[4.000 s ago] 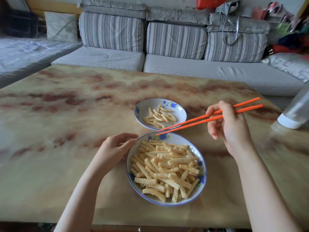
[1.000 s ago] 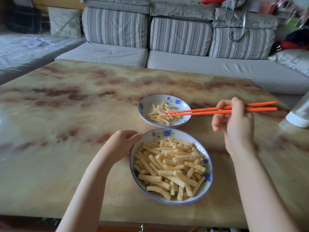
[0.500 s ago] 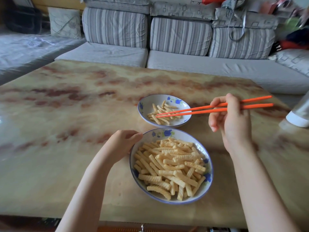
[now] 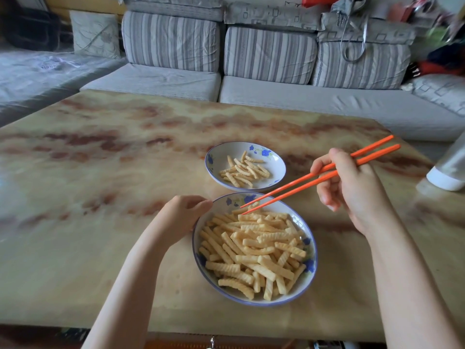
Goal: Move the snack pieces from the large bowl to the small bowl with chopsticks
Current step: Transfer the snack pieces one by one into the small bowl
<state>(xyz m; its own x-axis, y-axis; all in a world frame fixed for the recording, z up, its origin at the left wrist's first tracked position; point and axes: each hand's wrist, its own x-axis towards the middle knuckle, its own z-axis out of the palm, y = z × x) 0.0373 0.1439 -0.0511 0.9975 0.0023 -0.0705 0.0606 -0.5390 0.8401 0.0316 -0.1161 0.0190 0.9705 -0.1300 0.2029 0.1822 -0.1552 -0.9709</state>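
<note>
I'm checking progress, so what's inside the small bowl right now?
The small bowl holds a loose cluster of ridged snack pieces, with bare white surface around them. The bowl's surface beneath the cluster is covered.

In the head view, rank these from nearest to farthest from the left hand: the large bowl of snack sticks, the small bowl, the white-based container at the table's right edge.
1. Large blue-rimmed bowl of crinkle snack sticks: its rim touches the left hand.
2. Small blue-flowered bowl: just beyond, farther up the table.
3. White-based translucent container: far right edge of the table.
</note>
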